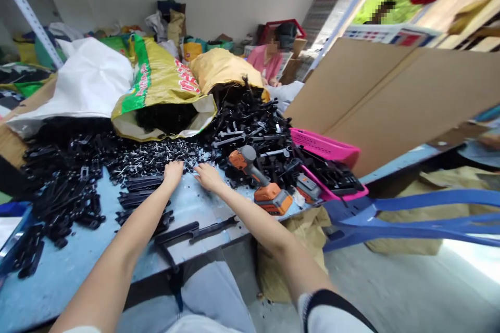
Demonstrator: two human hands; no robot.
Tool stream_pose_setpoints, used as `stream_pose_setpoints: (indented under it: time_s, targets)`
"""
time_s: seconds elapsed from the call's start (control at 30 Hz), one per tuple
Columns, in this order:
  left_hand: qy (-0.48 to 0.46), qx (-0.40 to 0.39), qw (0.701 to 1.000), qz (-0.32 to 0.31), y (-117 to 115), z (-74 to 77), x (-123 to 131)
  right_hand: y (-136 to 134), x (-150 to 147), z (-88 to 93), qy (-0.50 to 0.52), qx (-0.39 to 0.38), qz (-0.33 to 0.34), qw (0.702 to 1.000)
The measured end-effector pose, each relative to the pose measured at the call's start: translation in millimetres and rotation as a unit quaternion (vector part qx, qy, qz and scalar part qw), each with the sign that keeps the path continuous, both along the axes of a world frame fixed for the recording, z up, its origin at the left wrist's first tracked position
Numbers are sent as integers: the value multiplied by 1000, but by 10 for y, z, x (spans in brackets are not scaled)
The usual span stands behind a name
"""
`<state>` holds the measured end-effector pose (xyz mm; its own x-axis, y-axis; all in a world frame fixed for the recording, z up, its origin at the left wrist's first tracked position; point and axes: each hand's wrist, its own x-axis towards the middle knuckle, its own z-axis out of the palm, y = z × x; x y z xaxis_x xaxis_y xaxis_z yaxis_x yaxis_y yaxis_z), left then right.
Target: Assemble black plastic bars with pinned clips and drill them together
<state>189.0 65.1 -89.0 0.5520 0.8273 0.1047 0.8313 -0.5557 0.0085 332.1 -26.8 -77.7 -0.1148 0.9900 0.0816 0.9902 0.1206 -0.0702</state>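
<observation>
Screws (pixel 150 158) are lying ahead and leftward, nearer the left hand (pixel 173 173) than the right hand (pixel 208 177); whether fingers are pinching, I cannot tell.

On my monitor I register black parts (pixel 66 187), black-and-silver small pieces (pixel 156 158), an orange-and-grey power tool (pixel 260 177), a light-blue tabletop (pixel 94 250), and a gold sack (pixel 164 70), green-banded with red lettering.

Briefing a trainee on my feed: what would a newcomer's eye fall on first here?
The bright pink basket of black parts jumps out at the right end of the blue table. Left of it is the orange-and-grey power tool. Behind the heap of small parts by the left hand and right hand, a green-and-gold sack gapes open.
</observation>
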Motion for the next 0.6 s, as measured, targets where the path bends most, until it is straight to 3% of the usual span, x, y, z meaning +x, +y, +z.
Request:
stream_pose_setpoints:
  time_s: [0.13,0.3,0.47,0.6]
  targets:
    - [3,17,1000,-21,41,96,-63,457,-142,-31,-1,-23,-33,999]
    - [-78,56,995,3,-122,263,-446,494,-230,-73,27,-31,-71,997]
    - [-256,17,967,-3,-801,304,-1241,256,-153,-36,76,-26,-84,993]
    - [-331,-51,942,24,-1407,181,-1679,28,-180,-132,130,-21,-42,990]
